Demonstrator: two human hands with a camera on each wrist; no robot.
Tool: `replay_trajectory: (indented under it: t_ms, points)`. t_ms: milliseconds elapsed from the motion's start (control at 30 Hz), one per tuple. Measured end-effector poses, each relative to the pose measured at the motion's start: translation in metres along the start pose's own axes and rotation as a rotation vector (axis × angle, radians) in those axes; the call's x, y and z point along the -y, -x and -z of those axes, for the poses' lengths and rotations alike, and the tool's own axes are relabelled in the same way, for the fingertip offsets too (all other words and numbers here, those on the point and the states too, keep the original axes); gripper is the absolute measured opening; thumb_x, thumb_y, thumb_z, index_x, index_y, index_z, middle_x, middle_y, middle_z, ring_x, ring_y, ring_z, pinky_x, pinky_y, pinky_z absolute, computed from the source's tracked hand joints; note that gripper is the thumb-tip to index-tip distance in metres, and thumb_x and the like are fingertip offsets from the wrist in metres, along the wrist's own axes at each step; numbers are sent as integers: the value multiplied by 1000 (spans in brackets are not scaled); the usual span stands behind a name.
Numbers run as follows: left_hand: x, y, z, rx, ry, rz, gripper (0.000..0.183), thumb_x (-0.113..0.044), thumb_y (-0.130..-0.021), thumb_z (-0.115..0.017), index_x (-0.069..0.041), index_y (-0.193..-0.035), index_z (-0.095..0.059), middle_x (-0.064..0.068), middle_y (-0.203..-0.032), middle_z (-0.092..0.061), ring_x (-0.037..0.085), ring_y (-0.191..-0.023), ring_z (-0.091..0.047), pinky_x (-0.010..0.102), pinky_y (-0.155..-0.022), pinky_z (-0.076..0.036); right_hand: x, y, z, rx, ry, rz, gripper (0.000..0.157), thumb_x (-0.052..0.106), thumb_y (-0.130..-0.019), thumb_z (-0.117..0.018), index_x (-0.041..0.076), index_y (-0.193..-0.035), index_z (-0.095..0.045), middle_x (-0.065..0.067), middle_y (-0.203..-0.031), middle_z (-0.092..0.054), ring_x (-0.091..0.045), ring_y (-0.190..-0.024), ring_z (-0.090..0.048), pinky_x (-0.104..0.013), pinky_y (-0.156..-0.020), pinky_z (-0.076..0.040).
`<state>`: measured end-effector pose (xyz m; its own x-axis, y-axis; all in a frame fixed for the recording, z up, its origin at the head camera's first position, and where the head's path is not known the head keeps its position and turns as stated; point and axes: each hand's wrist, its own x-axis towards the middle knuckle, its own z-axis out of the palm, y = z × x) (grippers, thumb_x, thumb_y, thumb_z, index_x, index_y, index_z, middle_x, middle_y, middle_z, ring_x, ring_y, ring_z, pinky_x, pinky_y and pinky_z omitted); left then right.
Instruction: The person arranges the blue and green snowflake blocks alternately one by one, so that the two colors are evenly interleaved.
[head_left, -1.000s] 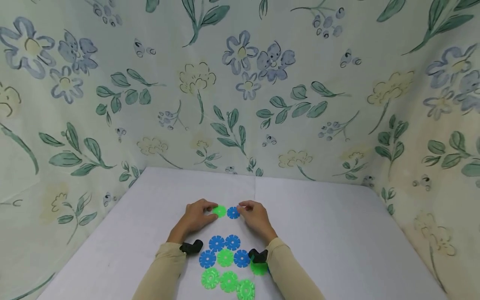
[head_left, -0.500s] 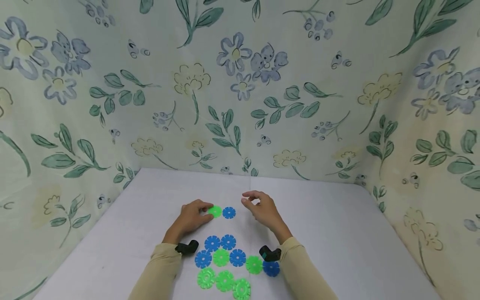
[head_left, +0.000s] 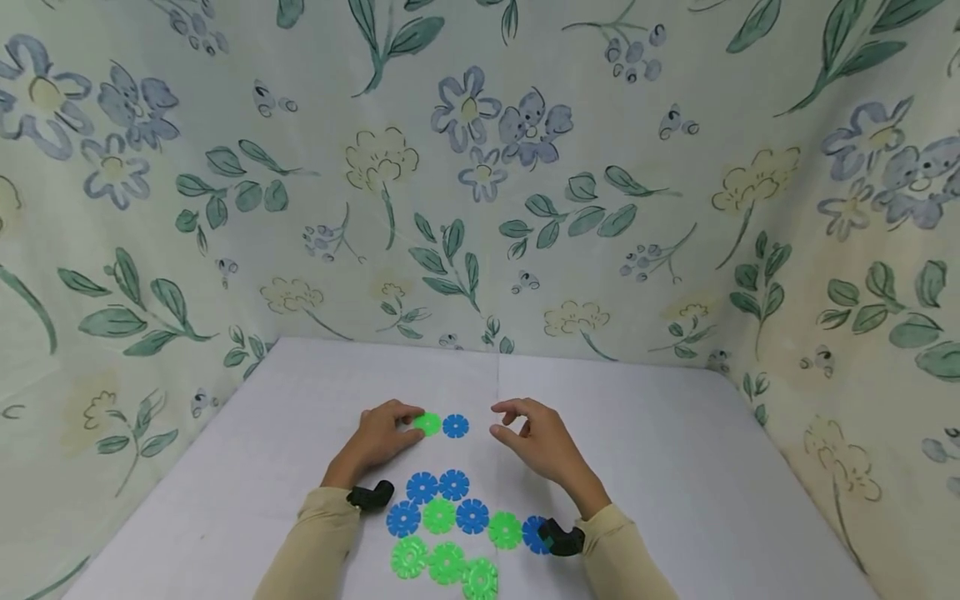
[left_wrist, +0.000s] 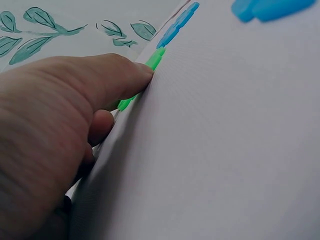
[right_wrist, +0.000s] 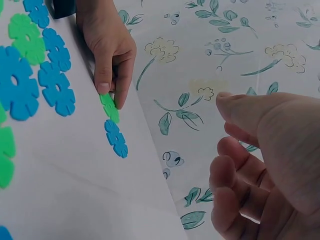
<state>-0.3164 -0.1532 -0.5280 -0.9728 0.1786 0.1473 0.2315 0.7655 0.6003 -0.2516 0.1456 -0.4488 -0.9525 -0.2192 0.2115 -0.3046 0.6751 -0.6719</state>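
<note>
My left hand [head_left: 382, 437] pinches the edges of a green slotted building disc [head_left: 429, 423] with thumb and fingertips. In the left wrist view, the thumb covers part of this green disc [left_wrist: 156, 59], which lies low against the white cloth. Right beside it lies a blue slotted building disc [head_left: 455, 426]; the right wrist view shows the blue disc [right_wrist: 116, 138] edge to edge with the green one. My right hand [head_left: 543, 437] hovers to the right of the pair, thumb and fingers apart and loosely bent, holding nothing.
Closer to me lie more slotted discs: two blue ones at the top, then a row mixing blue discs [head_left: 472, 517] and green discs [head_left: 439, 516], with several green discs [head_left: 447, 563] below. My right wrist's black camera [head_left: 562, 538] overlaps one blue disc. Floral curtain [head_left: 480, 208] surrounds the white table [head_left: 637, 433].
My right hand has let go of the blue disc and drawn away to the right, then slightly back toward me. The left hand keeps its hold on the green disc.
</note>
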Motion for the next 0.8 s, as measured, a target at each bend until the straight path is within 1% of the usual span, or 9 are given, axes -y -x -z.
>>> replay_trajectory:
  t_ms: [100, 167, 367, 533, 633, 733, 800]
  points:
    - [0, -1, -1, 0, -6, -5, 38, -38, -85, -78, -29, -122, -72, -13, -91, -59, 11, -87, -51, 36, -86, -30, 1, 6, 4, 13, 13, 2, 32, 40, -90, -74, 30, -120, -70, 12, -95, -62, -12, -70, -54, -26, -60, -47]
    - [0, -1, -1, 5, -11, -4, 39, -38, -85, -78, -29, -122, -72, -13, -90, -58, 11, -87, -50, 36, -86, -30, 0, 10, 6, 19, 15, -4, 31, 40, -90, -74, 32, -119, -70, 13, -94, -61, -12, -70, -54, -26, -58, -47]
    - [1, -2, -2, 2, -19, -17, 39, -38, -85, -78, -28, -122, -72, -13, -89, -58, 12, -85, -50, 37, -87, -31, -5, 21, 8, 43, -23, -8, 33, 43, -90, -74, 32, -121, -69, 12, -92, -60, -12, -66, -54, -25, -56, -47]
    - [2, -4, -3, 6, -22, -12, 40, -39, -85, -77, -29, -123, -72, -13, -91, -59, 11, -85, -51, 37, -87, -31, -14, 27, 7, 106, -50, 18, 32, 43, -90, -74, 34, -120, -69, 11, -90, -59, -10, -65, -53, -25, -56, -46]
    - [3, -4, -2, 9, -23, -11, 39, -39, -85, -77, -29, -123, -72, -12, -91, -59, 11, -86, -51, 37, -87, -31, -20, 31, 6, 147, -62, 27, 35, 43, -88, -75, 30, -121, -69, 9, -90, -58, -9, -63, -51, -24, -56, -45]
    - [3, -3, 0, 17, -24, -16, 39, -39, -86, -77, -29, -123, -72, -13, -91, -59, 11, -86, -51, 37, -87, -31, -25, 34, 6, 167, -73, 21, 38, 40, -88, -76, 23, -122, -70, 7, -89, -57, -7, -60, -48, -23, -54, -43]
    - [3, -2, 2, 20, -23, -18, 39, -39, -86, -77, -29, -123, -71, -13, -91, -59, 11, -86, -51, 37, -87, -30, -28, 35, 5, 177, -85, 17, 39, 38, -89, -75, 21, -123, -70, 6, -89, -57, -6, -58, -47, -23, -54, -42]
